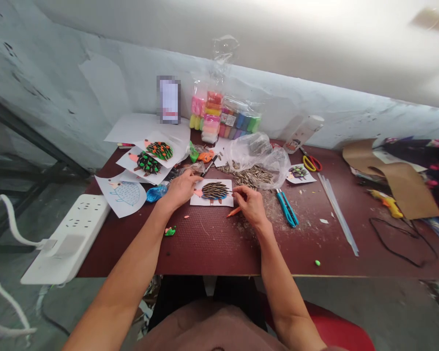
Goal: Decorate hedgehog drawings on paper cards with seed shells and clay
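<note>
A small white card (pixel 225 201) lies before me with a hedgehog figure (pixel 215 190) on it, its back covered in striped sunflower seeds and its face pinkish orange. My left hand (pixel 183 189) holds the card at its upper left edge, fingers bent over the corner. At the card's right edge my right hand (pixel 250 202) is closed in a pinch on a thin dark piece that looks like a sunflower seed. A pointed orange stick (pixel 234 211) shows below the right fingers; whether the hand also holds it is unclear. Behind the card lies a heap of sunflower seeds (pixel 250 175) by a clear plastic bag (pixel 278 161).
Left are hedgehog pictures (pixel 149 163), a blue drawing (pixel 126 195), blue clay (pixel 156 193) and a power strip (pixel 84 219). Coloured clay packs (pixel 237 122) and a phone (pixel 169 100) stand behind. Right are a blue cutter (pixel 287 208), scissors (pixel 312 162), glue sticks (pixel 338 214) and a glue gun (pixel 388 202).
</note>
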`<act>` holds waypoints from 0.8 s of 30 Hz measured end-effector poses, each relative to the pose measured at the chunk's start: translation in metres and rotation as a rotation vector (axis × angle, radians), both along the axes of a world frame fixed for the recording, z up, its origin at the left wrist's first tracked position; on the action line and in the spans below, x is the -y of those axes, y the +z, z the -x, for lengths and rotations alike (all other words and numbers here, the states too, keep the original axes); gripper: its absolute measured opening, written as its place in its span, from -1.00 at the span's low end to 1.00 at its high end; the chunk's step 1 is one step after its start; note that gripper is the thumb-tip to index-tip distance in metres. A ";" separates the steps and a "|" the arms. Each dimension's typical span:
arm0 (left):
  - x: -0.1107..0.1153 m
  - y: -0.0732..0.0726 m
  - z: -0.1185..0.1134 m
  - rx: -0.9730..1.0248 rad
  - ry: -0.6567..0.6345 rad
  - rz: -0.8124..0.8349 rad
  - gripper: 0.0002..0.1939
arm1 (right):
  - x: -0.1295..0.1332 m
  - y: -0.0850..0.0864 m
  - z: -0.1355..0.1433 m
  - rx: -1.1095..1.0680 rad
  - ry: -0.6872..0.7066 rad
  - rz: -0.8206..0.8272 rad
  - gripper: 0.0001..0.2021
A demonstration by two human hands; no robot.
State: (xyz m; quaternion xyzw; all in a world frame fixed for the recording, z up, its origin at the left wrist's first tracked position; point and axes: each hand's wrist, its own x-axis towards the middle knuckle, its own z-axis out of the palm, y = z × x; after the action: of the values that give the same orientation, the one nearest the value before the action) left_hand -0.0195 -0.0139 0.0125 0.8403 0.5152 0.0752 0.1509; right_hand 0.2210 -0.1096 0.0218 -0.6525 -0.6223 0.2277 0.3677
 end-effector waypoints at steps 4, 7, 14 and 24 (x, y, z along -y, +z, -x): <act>0.000 0.001 -0.001 -0.016 -0.002 -0.001 -0.58 | 0.004 -0.004 0.005 0.014 0.030 -0.011 -0.85; 0.001 0.002 -0.001 -0.020 -0.002 0.003 -0.58 | 0.005 -0.007 0.006 0.067 0.043 -0.058 -0.89; 0.000 -0.001 0.001 -0.007 -0.013 -0.003 -0.58 | 0.004 -0.011 0.011 0.199 0.030 -0.061 -0.89; -0.001 -0.002 0.001 -0.003 -0.014 -0.007 -0.59 | 0.003 -0.009 0.019 0.369 0.038 0.002 -0.88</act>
State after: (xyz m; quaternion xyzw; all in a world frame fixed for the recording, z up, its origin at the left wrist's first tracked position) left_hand -0.0204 -0.0130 0.0103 0.8446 0.5091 0.0744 0.1478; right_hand 0.2024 -0.1125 0.0126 -0.6715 -0.6913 0.1117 0.2425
